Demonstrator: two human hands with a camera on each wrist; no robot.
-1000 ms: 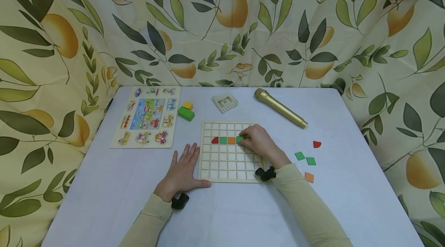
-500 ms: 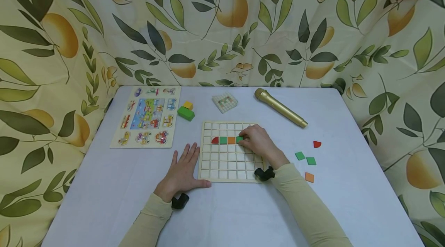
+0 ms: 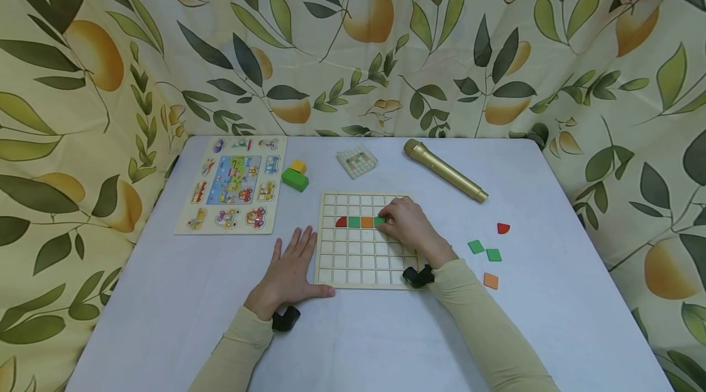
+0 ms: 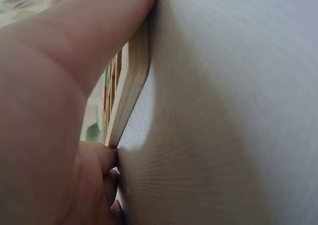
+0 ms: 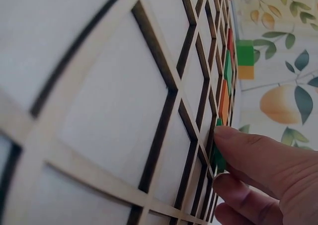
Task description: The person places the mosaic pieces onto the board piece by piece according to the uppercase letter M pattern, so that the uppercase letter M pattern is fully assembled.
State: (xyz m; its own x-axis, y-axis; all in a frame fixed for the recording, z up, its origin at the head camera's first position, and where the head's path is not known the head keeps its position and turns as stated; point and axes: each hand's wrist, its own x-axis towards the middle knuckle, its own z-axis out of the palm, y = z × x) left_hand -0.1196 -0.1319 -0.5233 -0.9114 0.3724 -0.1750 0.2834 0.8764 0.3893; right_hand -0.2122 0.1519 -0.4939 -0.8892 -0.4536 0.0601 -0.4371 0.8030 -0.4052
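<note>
A wooden grid board (image 3: pixel 355 262) lies on the white table. In one of its rows sit a red rounded tile (image 3: pixel 342 222), a green square tile (image 3: pixel 354 222) and an orange square tile (image 3: pixel 366 222), side by side. My right hand (image 3: pixel 410 226) pinches another green tile (image 5: pixel 219 158) between thumb and fingers, at the cell just right of the orange one. Whether that tile lies fully in the cell is hard to see. My left hand (image 3: pixel 289 272) rests on the table with fingers spread, against the board's left and lower-left edge.
Right of the board lie a loose red tile (image 3: pixel 503 228), two green tiles (image 3: pixel 476 247) and an orange tile (image 3: pixel 491 281). Behind stand a gold microphone (image 3: pixel 445 170), a small pattern card (image 3: pixel 357 162), green and yellow blocks (image 3: pixel 295 180) and a picture puzzle board (image 3: pixel 187 220).
Almost nothing differs. My right wrist has shifted very slightly left, while the fingers stay at the same green tile. The left hand and the tiles have not moved.
</note>
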